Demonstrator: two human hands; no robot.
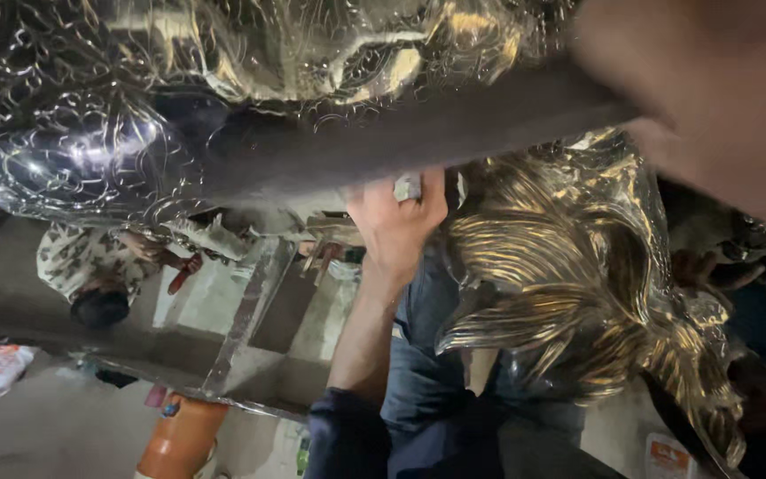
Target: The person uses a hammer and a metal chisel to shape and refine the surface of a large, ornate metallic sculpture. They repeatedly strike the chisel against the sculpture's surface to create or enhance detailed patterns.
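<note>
Blurred and close, my right hand (711, 98) fills the top corner, pressed on the dark flat metal bar (418, 133).

Whether its fingers are spread or curled I cannot tell. My left hand (398, 222) reaches up and clamps its fingers on the bar's lower edge, just beside the shiny embossed brass sheet with feather-like ridges (569, 275). Above the bar, a silvery embossed metal panel with scrollwork (82, 133) already shows finished relief; the brass feathers look fully raised too, so I judge the shaping mostly done. Another person in a patterned shirt (90, 266) crouches further off, beyond an orange cylinder (183, 435).
</note>
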